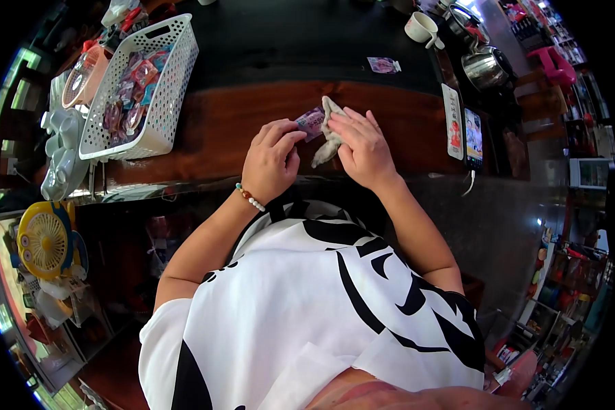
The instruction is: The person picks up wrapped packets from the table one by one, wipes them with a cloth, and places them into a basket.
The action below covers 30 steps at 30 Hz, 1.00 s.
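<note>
A small purple printed packet (310,124) lies on the brown wooden table in front of me, between my hands. My left hand (273,158) has its fingers curled, and the fingertips pin the packet's left end. Over the packet's right end lies a crumpled greyish-white cloth (328,147). My right hand (363,145) grips this cloth from the right, its fingers bent over the upper part and the thumb low at its side. The cloth hides part of the packet. A similar purple packet (384,65) rests farther back on the dark tabletop.
At left stands a white perforated basket (167,89) holding several colourful wrapped packets. A phone (473,139) with a cable and a white printed strip (452,121) lie at right. Behind them are a white mug (421,29) and a metal kettle (486,68). A yellow fan (46,240) is at lower left.
</note>
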### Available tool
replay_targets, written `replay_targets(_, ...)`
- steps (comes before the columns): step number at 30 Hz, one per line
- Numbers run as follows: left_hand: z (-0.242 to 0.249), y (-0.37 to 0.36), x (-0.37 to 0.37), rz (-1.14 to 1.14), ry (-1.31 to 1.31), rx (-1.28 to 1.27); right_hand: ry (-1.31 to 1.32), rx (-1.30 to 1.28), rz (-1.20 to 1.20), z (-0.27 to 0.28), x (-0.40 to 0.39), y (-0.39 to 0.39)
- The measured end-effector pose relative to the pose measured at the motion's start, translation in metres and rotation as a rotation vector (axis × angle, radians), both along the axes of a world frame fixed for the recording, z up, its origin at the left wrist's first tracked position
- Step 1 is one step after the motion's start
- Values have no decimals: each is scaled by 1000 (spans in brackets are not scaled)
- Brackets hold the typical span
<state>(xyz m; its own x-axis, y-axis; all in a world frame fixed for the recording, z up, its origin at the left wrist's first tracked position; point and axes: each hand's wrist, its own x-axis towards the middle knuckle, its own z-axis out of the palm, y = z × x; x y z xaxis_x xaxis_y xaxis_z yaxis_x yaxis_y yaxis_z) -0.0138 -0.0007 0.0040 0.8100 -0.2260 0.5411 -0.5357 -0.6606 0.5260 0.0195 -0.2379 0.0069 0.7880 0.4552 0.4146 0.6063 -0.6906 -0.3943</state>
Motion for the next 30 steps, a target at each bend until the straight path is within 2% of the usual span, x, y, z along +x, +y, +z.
replay_targets(5, -5, 1, 1, 0, 10, 51, -13, -13, -69, 1, -2, 16)
replay_targets(12, -2, -1, 1, 12, 72, -80, 25, -20, 172, 8, -31, 36)
replay_targets(17, 2, -1, 0, 43, 72, -100, -15, -66, 102, 2, -11, 40)
replay_targets(23, 1, 0, 2, 30, 92, -10, 10, -47, -157, -5, -3, 18)
replay_targets(30, 3, -5, 17, 48, 44, 119, -83, 32, -92, -5, -26, 8)
